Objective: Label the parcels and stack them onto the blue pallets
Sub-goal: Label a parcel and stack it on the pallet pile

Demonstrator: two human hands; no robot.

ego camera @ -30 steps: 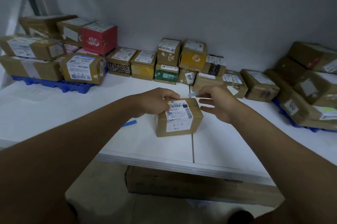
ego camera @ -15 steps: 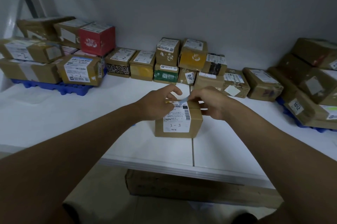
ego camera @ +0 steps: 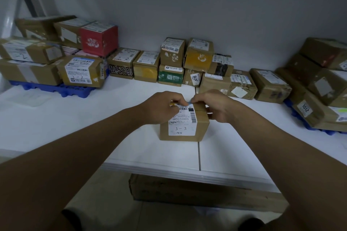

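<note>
Hands: left grip [ego camera: 161, 107] & right grip [ego camera: 214, 106] pinch 1 sticker [ego camera: 188, 101] atop 1 parcel [ego camera: 184, 127].

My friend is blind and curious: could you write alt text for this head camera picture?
Two bare hands, the left hand and right hand, pinch a small pale sticker at the top edge of a brown parcel marked 3-3 on a white table. More parcels line the wall, some stacked on blue pallets at left and right.

Both forearms are bare to the frame edge, with no sleeves, watch or gloves.
</note>
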